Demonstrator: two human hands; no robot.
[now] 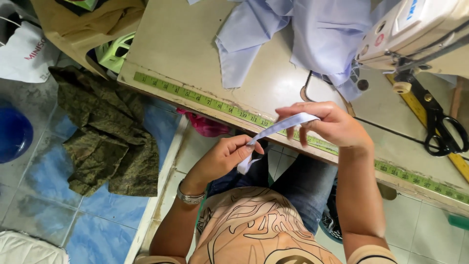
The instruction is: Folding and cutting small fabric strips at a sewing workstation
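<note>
A narrow strip of light blue fabric (pixel 281 127) is stretched between my two hands, just in front of the table edge. My left hand (pixel 225 157), with a metal bracelet on the wrist, pinches the strip's lower end, and a short tail hangs below the fingers. My right hand (pixel 332 124) grips the upper end between thumb and fingers. Both hands hover above my lap, beside the green measuring tape (pixel 205 100) fixed along the edge of the sewing table (pixel 176 44).
Light blue cloth (pixel 303 34) lies heaped on the table by a white sewing machine (pixel 415 29). Black scissors (pixel 442 129) rest on a yellow ruler at right. On the tiled floor at left are a camouflage garment (pixel 105 132), a blue basin (pixel 12 134) and a white bag (pixel 24 54).
</note>
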